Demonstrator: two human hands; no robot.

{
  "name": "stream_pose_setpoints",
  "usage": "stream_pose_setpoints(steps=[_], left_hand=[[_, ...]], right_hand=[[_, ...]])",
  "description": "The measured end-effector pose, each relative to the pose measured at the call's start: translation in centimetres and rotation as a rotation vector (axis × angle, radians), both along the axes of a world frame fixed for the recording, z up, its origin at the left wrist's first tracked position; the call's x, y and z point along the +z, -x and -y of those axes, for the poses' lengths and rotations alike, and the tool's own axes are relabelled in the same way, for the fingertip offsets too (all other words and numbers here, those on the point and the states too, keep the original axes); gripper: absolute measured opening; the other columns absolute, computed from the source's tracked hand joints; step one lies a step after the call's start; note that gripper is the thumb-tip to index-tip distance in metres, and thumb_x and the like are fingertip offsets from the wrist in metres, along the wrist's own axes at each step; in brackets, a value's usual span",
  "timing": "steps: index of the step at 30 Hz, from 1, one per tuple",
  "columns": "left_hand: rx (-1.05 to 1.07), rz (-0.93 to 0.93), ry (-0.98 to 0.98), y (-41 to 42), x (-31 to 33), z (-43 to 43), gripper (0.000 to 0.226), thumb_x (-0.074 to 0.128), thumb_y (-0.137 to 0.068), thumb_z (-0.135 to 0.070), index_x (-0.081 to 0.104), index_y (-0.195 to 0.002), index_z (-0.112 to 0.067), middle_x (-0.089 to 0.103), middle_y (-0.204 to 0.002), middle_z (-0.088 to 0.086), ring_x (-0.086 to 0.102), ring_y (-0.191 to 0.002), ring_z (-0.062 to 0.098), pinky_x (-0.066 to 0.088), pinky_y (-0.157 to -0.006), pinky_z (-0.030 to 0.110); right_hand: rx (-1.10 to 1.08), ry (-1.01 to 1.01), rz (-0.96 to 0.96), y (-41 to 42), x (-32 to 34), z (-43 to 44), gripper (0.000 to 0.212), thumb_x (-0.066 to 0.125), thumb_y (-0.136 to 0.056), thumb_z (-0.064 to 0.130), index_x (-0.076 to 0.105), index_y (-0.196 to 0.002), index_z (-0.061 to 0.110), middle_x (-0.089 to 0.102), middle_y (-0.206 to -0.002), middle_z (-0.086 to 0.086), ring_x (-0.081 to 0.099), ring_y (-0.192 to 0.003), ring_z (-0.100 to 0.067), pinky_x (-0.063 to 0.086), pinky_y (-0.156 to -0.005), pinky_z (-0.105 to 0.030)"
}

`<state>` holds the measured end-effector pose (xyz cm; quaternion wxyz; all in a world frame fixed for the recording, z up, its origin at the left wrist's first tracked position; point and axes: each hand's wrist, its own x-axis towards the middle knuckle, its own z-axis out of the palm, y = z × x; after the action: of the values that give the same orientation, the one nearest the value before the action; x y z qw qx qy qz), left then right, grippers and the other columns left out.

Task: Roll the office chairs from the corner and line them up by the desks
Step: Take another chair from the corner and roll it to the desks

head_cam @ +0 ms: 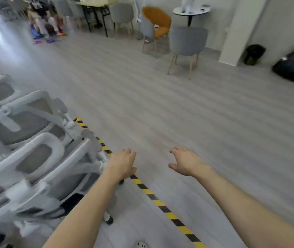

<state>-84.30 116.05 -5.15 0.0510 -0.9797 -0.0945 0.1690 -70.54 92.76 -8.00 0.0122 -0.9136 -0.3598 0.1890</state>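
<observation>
White-framed grey-mesh office chairs (35, 149) at nine o'clock, likely free-rolling on castors; grasp the rigid backrest frame; left hand (123, 162) and right hand (184, 161) spread, empty

My left hand (123, 162) and right hand (183, 162) hung empty, fingers spread, above the striped floor tape (162, 206); white office chairs (35, 149) crowded at nine o'clock.

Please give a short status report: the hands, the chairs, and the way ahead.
Left hand and right hand open, holding nothing. White office chairs bunched at left, behind the striped floor tape. Floor ahead open up to the grey chair.
</observation>
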Motion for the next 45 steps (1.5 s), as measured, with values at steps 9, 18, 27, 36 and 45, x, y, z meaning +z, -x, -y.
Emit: stream_pose_setpoints(steps=[9,18,27,36,45], left_hand=[[-0.575,-0.086,0.102,-16.2,-3.2,33.9,0.055,0.057,-0.107,-0.055,0.053,-0.147,-0.017,0.061,-0.141,0.01,0.062,-0.13,0.034,0.053,-0.105,0.048],[-0.969,-0.059,0.085,-27.6,-2.5,60.4,0.056,0.054,-0.108,-0.055,0.051,-0.152,-0.021,0.062,-0.143,0.006,0.063,-0.129,0.033,0.05,-0.103,0.044],[-1.122,-0.078,0.09,-44.4,-4.6,81.6,0.06,0.056,-0.107,-0.056,0.05,-0.155,-0.021,0.06,-0.146,0.006,0.063,-0.13,0.033,0.053,-0.105,0.045],[-1.31,-0.004,0.088,-61.1,0.0,104.3,0.057,0.057,-0.107,-0.055,0.051,-0.153,-0.022,0.062,-0.144,0.005,0.064,-0.127,0.033,0.054,-0.1,0.044],[-1.333,0.021,0.058,-75.5,-1.1,125.4,0.058,0.058,-0.106,-0.054,0.051,-0.154,-0.022,0.062,-0.142,0.006,0.064,-0.129,0.033,0.052,-0.101,0.043]], right_hand=[[-0.629,0.056,-0.05,-2.2,0.0,39.1,0.061,0.062,-0.103,0.054,0.053,-0.15,0.016,0.057,-0.15,-0.007,0.056,-0.136,-0.033,0.051,-0.109,-0.044],[-1.053,0.083,-0.046,-1.4,0.7,64.2,0.06,0.061,-0.103,0.052,0.053,-0.149,0.014,0.058,-0.148,-0.008,0.059,-0.134,-0.032,0.051,-0.108,-0.043],[-1.289,0.101,-0.042,-11.1,-0.6,82.5,0.059,0.061,-0.104,0.051,0.053,-0.15,0.014,0.058,-0.149,-0.01,0.057,-0.136,-0.032,0.051,-0.109,-0.044],[-1.475,0.085,0.029,-24.8,3.6,101.6,0.057,0.061,-0.103,0.052,0.054,-0.145,0.014,0.058,-0.143,-0.011,0.059,-0.133,-0.034,0.052,-0.107,-0.045],[-1.489,0.077,0.021,-38.5,0.3,121.2,0.057,0.063,-0.102,0.045,0.053,-0.148,0.013,0.059,-0.145,-0.011,0.058,-0.135,-0.033,0.05,-0.11,-0.042]])
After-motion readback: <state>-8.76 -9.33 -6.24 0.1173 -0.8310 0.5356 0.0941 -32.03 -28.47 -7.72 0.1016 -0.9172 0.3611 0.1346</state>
